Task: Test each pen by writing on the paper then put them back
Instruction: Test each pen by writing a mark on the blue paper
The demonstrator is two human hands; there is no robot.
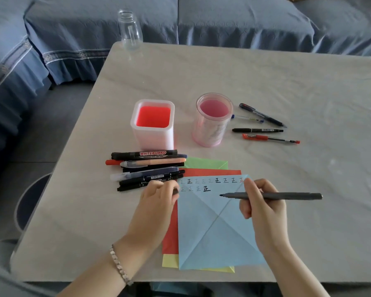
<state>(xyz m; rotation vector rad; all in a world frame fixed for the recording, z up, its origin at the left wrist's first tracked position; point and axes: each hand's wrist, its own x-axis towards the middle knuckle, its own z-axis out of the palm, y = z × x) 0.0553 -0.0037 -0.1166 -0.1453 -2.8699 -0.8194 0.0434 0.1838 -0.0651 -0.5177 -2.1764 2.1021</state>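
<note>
On the left of the bench (287, 82), a pile of pens (148, 170) lies in front of a square pink holder (152, 125); the top marker (146, 154) reads "WHITEBOARD", and the smaller print on the others is too fine to read. The left hand (159, 200) rests at the pile's near edge, its grip curled round what looks like a dark cap (175, 191). The blue paper (212, 228), lying on red, green and yellow sheets, carries two rows of "正" marks. The right hand (263, 211) has its grip closed on a grey pen (276, 196), whose bare tip points left just beyond the last mark. This looks like the writing step: lower the tip, draw a mark, then recap. Further right stand a round holder (213, 118) and four loose pens (263, 127).
</note>
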